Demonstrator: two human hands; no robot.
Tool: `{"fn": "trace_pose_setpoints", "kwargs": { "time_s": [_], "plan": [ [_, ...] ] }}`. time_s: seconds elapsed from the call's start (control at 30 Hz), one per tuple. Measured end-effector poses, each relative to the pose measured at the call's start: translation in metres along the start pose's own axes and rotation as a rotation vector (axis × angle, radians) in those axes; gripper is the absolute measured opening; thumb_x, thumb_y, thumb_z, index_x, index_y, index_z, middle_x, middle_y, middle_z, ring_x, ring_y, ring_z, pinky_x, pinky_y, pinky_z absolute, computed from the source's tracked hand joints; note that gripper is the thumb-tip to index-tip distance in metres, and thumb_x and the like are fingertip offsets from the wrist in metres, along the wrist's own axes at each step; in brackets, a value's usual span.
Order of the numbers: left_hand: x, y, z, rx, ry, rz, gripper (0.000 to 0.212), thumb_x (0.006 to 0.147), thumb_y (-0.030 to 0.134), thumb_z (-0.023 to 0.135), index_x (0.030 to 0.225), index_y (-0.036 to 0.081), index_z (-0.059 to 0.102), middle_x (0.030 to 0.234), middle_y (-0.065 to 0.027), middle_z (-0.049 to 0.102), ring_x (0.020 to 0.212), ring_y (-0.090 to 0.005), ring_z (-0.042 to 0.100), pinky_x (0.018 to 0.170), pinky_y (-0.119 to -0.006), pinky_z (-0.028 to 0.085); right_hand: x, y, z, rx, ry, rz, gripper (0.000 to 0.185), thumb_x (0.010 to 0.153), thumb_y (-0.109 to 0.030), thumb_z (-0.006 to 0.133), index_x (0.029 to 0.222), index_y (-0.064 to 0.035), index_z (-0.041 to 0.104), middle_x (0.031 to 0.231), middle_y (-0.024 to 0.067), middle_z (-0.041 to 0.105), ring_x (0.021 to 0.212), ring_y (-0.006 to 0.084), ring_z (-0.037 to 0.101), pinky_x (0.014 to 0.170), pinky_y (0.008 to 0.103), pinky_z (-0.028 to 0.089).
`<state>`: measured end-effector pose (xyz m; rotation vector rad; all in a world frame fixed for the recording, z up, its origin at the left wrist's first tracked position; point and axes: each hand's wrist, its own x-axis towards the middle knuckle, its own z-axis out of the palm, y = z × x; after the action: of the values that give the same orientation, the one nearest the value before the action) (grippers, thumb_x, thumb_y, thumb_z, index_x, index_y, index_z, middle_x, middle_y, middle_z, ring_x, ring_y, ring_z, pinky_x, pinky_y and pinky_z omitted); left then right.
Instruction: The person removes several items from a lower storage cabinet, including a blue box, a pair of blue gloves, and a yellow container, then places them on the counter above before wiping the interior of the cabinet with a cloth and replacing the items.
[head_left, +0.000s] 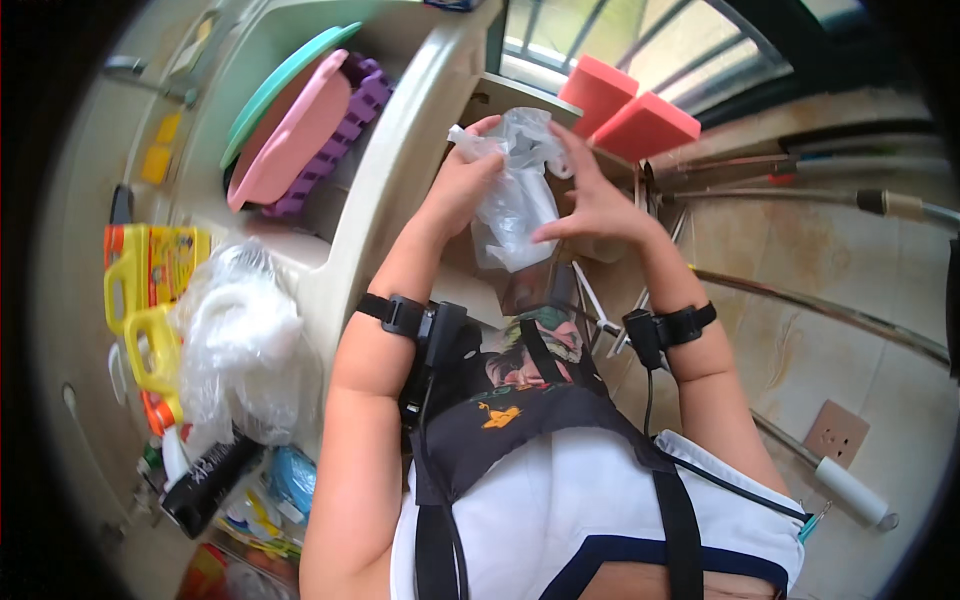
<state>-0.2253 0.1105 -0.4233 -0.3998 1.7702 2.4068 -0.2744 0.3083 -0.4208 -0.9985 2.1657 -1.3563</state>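
A crumpled translucent plastic bag (517, 202) hangs between my two hands in front of the open cabinet. My left hand (469, 176) pinches its upper left edge between thumb and fingers. On the other side, my right hand (596, 191) has its thumb and fingers spread around the bag. The fingertips of that hand lie against or just behind the plastic; whether they grip it cannot be seen. Something whitish shows through the bag, but its form is unclear. Below the bag is the dark printed apron (517, 397) on my body.
At the left, a utility sink (352, 217) holds a pink basin (300, 135), a green basin (259, 105) and a purple basket (360, 112). Yellow jugs (124, 277), a plastic-wrapped bundle (240, 337) and a black bottle (210, 480) crowd the counter. Red sponge blocks (645, 124) and poles (817, 307) stand right.
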Motion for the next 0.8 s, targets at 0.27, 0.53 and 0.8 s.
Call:
{"fn": "trace_pose_setpoints", "kwargs": {
  "time_s": [0.27, 0.53, 0.8],
  "plan": [
    [0.031, -0.104, 0.037, 0.368, -0.219, -0.335, 0.048, 0.081, 0.011, 0.059, 0.126, 0.006, 0.044, 0.107, -0.0079, 0.056, 0.096, -0.0142, 0.054, 0.081, -0.027, 0.045, -0.038, 0.113, 0.071, -0.127, 0.302, 0.432, 0.064, 0.064, -0.016, 0.075, 0.122, -0.0082, 0.049, 0.11, 0.0175, 0.055, 0.105, 0.0354, 0.054, 0.09, 0.0383, 0.044],
    [0.073, -0.227, -0.005, 0.482, -0.363, -0.558, 0.039, 0.086, 0.013, 0.057, 0.124, 0.007, 0.049, 0.112, -0.0056, 0.056, 0.101, -0.0153, 0.052, 0.085, -0.029, 0.043, -0.095, 0.255, 0.115, -0.256, 0.202, 0.793, 0.031, 0.069, -0.011, 0.067, 0.098, -0.0017, 0.062, 0.102, 0.018, 0.057, 0.097, 0.0358, 0.056, 0.085, 0.0412, 0.046],
    [0.139, -0.333, -0.144, 0.705, 0.028, -0.781, 0.047, 0.084, 0.02, 0.052, 0.128, 0.004, 0.046, 0.123, -0.0125, 0.053, 0.113, -0.0229, 0.049, 0.092, -0.034, 0.04, -0.04, 0.363, 0.179, 0.03, 0.148, 0.489, 0.029, 0.066, -0.001, 0.058, 0.095, 0.0024, 0.059, 0.104, 0.0202, 0.056, 0.101, 0.0377, 0.054, 0.089, 0.0397, 0.044]
  ]
}}
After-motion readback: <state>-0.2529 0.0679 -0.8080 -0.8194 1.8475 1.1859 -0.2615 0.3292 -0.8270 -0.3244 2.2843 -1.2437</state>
